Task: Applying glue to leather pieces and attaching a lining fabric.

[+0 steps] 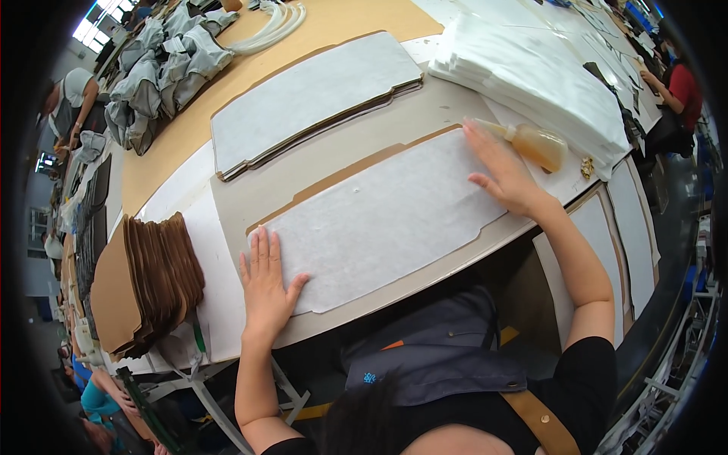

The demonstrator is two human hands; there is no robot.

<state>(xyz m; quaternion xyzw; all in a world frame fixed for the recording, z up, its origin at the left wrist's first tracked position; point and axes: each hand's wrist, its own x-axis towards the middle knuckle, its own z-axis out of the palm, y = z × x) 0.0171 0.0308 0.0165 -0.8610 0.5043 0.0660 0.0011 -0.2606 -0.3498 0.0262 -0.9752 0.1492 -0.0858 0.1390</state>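
Observation:
A white sheet (379,220) lies flat on a brown panel (326,186), whose edge shows along the far side. On the sheet's left end rests my left hand (267,280), palm down with the fingers stretched out. My right hand (506,171) lies flat across the right end, its fingers extended and holding nothing. Just beyond that hand is a clear plastic bottle (537,145) on its side, with a pale nozzle and amber liquid. Farther back sits a stack of similar white-faced panels (311,95) with brown edges.
Brown cut pieces (144,280) stand in a thick pile at the left. A tall stack of white sheets (523,83) fills the back right. Grey bundled parts (167,76) lie far left. Small brass pieces (586,167) sit near the bottle. Other people work at both sides.

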